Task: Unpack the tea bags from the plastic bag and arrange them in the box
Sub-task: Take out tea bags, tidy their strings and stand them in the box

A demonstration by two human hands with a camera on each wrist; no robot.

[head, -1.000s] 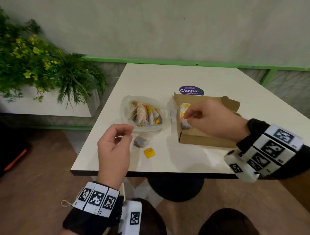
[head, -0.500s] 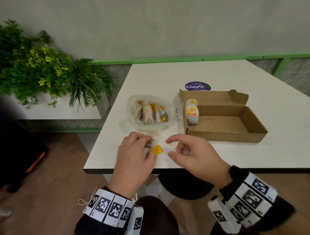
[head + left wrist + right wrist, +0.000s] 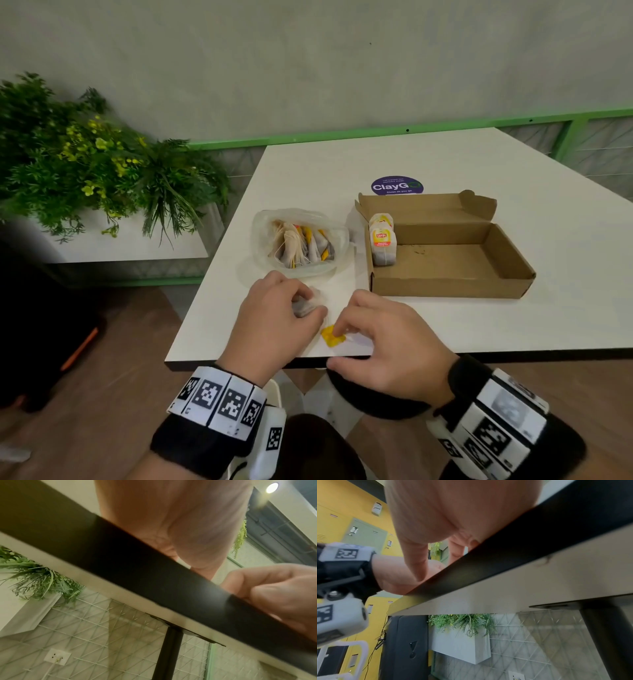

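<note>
1. Pinching a loose tea bag [image 3: 308,303] at the near edge of the white bench [image 3: 445,164], the left hand [image 3: 274,325] is curling its fingers and thumb round the pouch; the grip is closed on it, with the pouch just showing past the fingertips.
2. Right hand [image 3: 387,339] is sitting just right of that grip, fingers bent down, fingertips pressing on the yellow tag [image 3: 331,338] lying flat on the bench between the two hands. Whether the thumb is under the tag, cannot tell.
3. Plastic bag [image 3: 301,241] is lying open just beyond the left grip, with several tea bags and yellow tags bunched inside it.
4. Cardboard box [image 3: 452,274] is sitting open beyond the right grip and a little to its right, lid flap standing up at the far side. Two or so boxed tea bags [image 3: 383,241] are standing upright against its left wall; the remaining floor of the box is showing bare cardboard.
5. Round purple sticker [image 3: 397,186] is showing on the bench just behind the box.
6. Both wrist views are looking up from below the bench edge: left hand [image 3: 171,513] and right hand [image 3: 453,507] are each showing only palm and finger bases above the dark edge; the tea bag is hidden there.
7. Green plant [image 3: 96,171] in a white planter is standing well left of the left grip, off the bench.
</note>
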